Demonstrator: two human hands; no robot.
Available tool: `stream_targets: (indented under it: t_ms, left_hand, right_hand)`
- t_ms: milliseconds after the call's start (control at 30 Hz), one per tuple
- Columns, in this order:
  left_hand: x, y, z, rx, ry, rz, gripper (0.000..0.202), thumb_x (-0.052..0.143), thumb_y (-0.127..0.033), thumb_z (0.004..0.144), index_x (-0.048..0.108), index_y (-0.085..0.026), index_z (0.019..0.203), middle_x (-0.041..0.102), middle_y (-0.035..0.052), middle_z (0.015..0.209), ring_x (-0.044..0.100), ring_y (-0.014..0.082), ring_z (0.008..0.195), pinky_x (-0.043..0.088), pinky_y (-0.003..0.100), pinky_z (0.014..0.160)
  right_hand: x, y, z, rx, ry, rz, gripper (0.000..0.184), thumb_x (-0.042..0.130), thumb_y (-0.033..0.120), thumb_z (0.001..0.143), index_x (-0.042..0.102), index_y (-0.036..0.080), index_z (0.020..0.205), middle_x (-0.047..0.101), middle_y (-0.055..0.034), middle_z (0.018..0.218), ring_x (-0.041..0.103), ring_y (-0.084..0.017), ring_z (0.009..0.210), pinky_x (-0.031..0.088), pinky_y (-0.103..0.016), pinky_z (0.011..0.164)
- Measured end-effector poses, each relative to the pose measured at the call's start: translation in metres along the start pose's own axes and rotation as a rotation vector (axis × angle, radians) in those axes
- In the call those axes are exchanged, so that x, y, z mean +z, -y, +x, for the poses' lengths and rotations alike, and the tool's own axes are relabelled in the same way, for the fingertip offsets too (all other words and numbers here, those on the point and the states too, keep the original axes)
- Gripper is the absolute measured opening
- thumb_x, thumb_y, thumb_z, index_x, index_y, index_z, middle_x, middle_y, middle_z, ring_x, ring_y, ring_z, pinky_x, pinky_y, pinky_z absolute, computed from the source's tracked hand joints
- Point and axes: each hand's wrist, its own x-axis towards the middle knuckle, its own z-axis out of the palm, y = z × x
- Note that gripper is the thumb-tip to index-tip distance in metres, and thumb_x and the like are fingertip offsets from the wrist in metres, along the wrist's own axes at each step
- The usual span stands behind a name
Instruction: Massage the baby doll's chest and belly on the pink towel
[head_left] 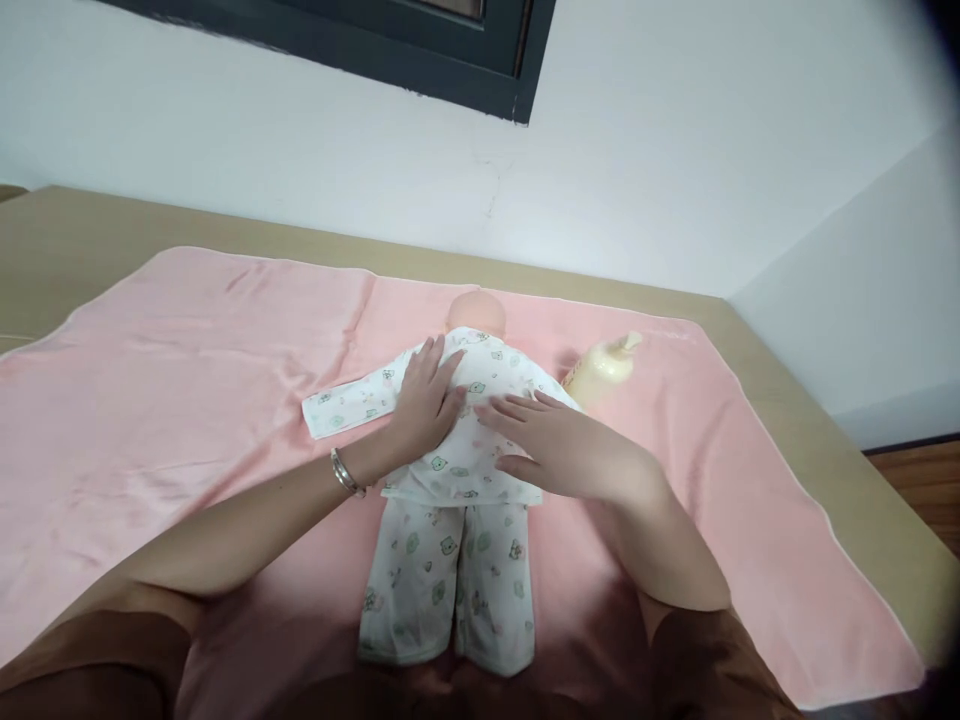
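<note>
A baby doll (475, 312) lies on a pink blanket (247, 330), its bald head toward the wall. It wears a white printed top (457, 465) and matching trousers (491, 590). My left hand (427, 400), with a silver bracelet on the wrist, rests flat on the left part of the top, fingers stretched out. Over the right part of the top is my right hand (555, 440), palm down with its fingers extended; whether it presses on the cloth I cannot tell. The doll's left-side sleeve (349, 405) reaches out sideways. Its other sleeve is partly behind my right hand.
A feeding bottle (604, 368) with pale yellow contents lies on the blanket to the right of the doll. The wooden table (757, 370) shows around the blanket's edges. Behind it stands a white wall (360, 150) with a dark window frame (450, 60).
</note>
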Motion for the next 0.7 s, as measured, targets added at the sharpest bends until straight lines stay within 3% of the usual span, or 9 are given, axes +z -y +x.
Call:
stream_targets:
  t_ms: [100, 200, 300, 367, 467, 567, 633, 700]
  left_hand:
    - [-0.004, -0.018, -0.009, 0.017, 0.049, 0.098, 0.050, 0.037, -0.034, 0.101, 0.042, -0.014, 0.147, 0.023, 0.0195, 0.164, 0.012, 0.0374, 0.155, 0.018, 0.067, 0.121]
    - [-0.007, -0.043, -0.024, 0.115, 0.118, 0.124, 0.050, 0.046, -0.031, 0.096, 0.048, -0.016, 0.143, 0.029, 0.0190, 0.162, 0.018, 0.0375, 0.154, 0.017, 0.068, 0.121]
    - [-0.010, -0.072, -0.028, 0.206, 0.268, -0.008, 0.037, 0.053, -0.031, 0.092, 0.065, -0.021, 0.126, 0.048, 0.0141, 0.152, 0.033, 0.0364, 0.149, 0.013, 0.066, 0.123]
    - [-0.012, -0.092, -0.018, 0.179, 0.427, -0.253, 0.030, 0.052, -0.035, 0.093, 0.071, -0.025, 0.114, 0.065, 0.0084, 0.135, 0.049, 0.0328, 0.139, 0.017, 0.062, 0.125]
    - [-0.009, -0.119, 0.019, -0.109, 0.644, -0.849, 0.037, 0.047, -0.048, 0.095, 0.072, -0.026, 0.111, 0.072, 0.0057, 0.122, 0.063, 0.0288, 0.124, 0.040, 0.051, 0.117]
    - [0.007, -0.135, 0.070, -0.553, 0.802, -1.421, 0.054, 0.037, -0.056, 0.095, 0.068, -0.016, 0.112, 0.073, 0.0145, 0.118, 0.067, 0.0316, 0.117, 0.047, 0.054, 0.109]
    - [0.021, -0.139, 0.099, -0.733, 0.732, -1.597, 0.058, 0.032, -0.059, 0.095, 0.064, -0.014, 0.112, 0.071, 0.0185, 0.120, 0.068, 0.0315, 0.116, 0.050, 0.053, 0.105]
    - [0.033, -0.141, 0.117, -0.782, 0.640, -1.668, 0.058, 0.034, -0.061, 0.093, 0.061, -0.014, 0.114, 0.068, 0.0183, 0.125, 0.066, 0.0300, 0.120, 0.050, 0.050, 0.104]
  right_hand:
    - [-0.027, -0.017, -0.030, 0.100, -0.038, 0.074, 0.060, 0.043, 0.046, 0.101, 0.030, 0.027, 0.157, 0.049, -0.0052, 0.153, 0.049, -0.029, 0.139, 0.044, -0.049, 0.113]
    - [-0.048, -0.039, -0.057, 0.338, -0.197, 0.071, 0.065, 0.042, 0.048, 0.101, 0.025, 0.027, 0.159, 0.041, -0.0042, 0.158, 0.043, -0.032, 0.144, 0.041, -0.051, 0.115]
    - [-0.060, -0.060, -0.076, 0.583, -0.305, 0.068, 0.070, 0.038, 0.053, 0.100, 0.021, 0.023, 0.160, 0.031, -0.0056, 0.163, 0.034, -0.034, 0.148, 0.040, -0.055, 0.116]
    - [-0.062, -0.071, -0.081, 0.683, -0.317, 0.075, 0.071, 0.036, 0.055, 0.100, 0.024, 0.019, 0.159, 0.026, -0.0062, 0.164, 0.027, -0.033, 0.151, 0.037, -0.055, 0.118]
    - [-0.059, -0.085, -0.079, 0.712, -0.294, 0.100, 0.072, 0.036, 0.055, 0.099, 0.025, 0.017, 0.159, 0.023, -0.0072, 0.165, 0.026, -0.032, 0.151, 0.036, -0.054, 0.119]
    - [-0.053, -0.092, -0.070, 0.664, -0.287, 0.111, 0.072, 0.040, 0.053, 0.098, 0.024, 0.017, 0.159, 0.023, -0.0100, 0.165, 0.029, -0.033, 0.150, 0.036, -0.054, 0.119]
    - [-0.051, -0.091, -0.064, 0.639, -0.250, 0.117, 0.071, 0.042, 0.048, 0.097, 0.026, 0.015, 0.158, 0.020, -0.0107, 0.165, 0.027, -0.032, 0.151, 0.035, -0.053, 0.120]
    - [-0.050, -0.087, -0.059, 0.631, -0.213, 0.118, 0.064, 0.043, 0.042, 0.097, 0.034, 0.015, 0.154, 0.019, -0.0112, 0.166, 0.026, -0.030, 0.152, 0.032, -0.051, 0.121]
